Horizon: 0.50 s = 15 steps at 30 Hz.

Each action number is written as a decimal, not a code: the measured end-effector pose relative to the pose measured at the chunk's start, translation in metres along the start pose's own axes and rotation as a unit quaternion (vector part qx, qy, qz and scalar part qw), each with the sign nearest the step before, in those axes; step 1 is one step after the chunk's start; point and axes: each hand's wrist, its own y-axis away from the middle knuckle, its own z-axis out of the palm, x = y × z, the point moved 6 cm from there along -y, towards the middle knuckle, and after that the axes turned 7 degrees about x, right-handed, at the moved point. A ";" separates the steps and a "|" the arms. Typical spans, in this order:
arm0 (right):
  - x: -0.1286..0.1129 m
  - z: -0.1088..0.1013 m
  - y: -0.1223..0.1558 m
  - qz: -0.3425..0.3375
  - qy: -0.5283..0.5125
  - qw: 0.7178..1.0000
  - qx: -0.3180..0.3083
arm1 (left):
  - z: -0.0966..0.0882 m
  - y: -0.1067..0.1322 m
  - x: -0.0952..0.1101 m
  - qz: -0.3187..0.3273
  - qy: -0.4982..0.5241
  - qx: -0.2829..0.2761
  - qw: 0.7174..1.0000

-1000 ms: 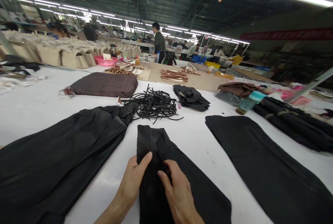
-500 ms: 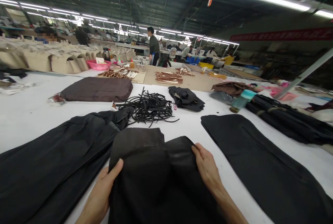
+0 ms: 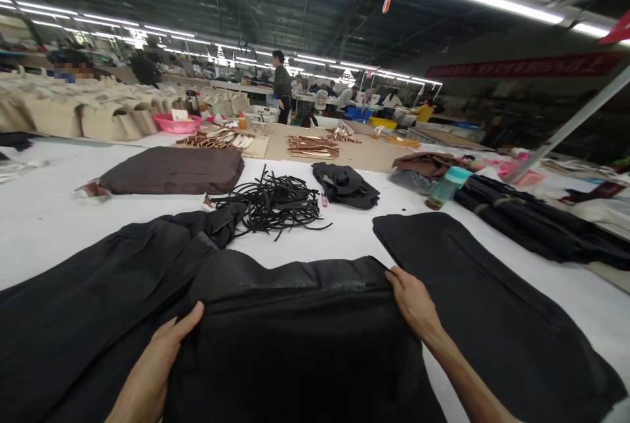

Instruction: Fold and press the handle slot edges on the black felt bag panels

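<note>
A black fabric panel (image 3: 295, 338) is spread between my two hands at the front of the white table (image 3: 275, 250). My left hand (image 3: 162, 351) is closed on its left edge, thumb on top and the other fingers hidden underneath. My right hand (image 3: 413, 302) pinches the upper right corner. A creased, shinier band runs along the panel's far edge. To the left lies a pile of black fabric (image 3: 98, 292), which the panel partly overlaps. On the right rests a flat stack of black panels (image 3: 482, 285).
Black straps (image 3: 283, 206) lie tangled beyond the panel, beside a folded black piece (image 3: 344, 183). A dark brown stack (image 3: 172, 170) sits at back left. A teal-lidded bottle (image 3: 447, 188) stands right, near black bundles (image 3: 531, 220). Another person (image 3: 281, 85) stands farther off.
My hands have moved apart, drawing the panel's far edge from two folded humps into a wider, straighter line. The whole view has shifted slightly.
</note>
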 end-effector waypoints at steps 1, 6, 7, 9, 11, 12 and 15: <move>0.003 -0.001 0.000 0.008 -0.001 1.000 0.006 | 0.000 -0.001 -0.001 -0.003 -0.007 -0.017 1.000; 0.010 0.000 0.006 0.016 -0.042 0.999 0.022 | 0.010 0.007 0.006 0.009 -0.141 -0.145 0.979; 0.008 0.002 0.009 0.008 -0.058 0.998 0.018 | 0.013 0.009 0.009 0.022 -0.163 -0.166 0.972; 0.003 0.006 0.015 -0.007 -0.088 0.996 0.006 | 0.018 0.010 0.013 0.036 -0.176 -0.183 0.966; -0.002 0.009 0.021 -0.012 -0.110 0.994 0.000 | 0.020 0.004 0.010 0.024 -0.170 -0.166 0.971; -0.004 0.009 0.024 -0.011 -0.119 0.993 -0.001 | 0.020 -0.001 0.005 0.014 -0.164 -0.152 0.975; -0.006 0.007 0.028 -0.007 -0.143 0.990 -0.010 | 0.023 -0.012 -0.006 0.020 -0.139 -0.098 0.985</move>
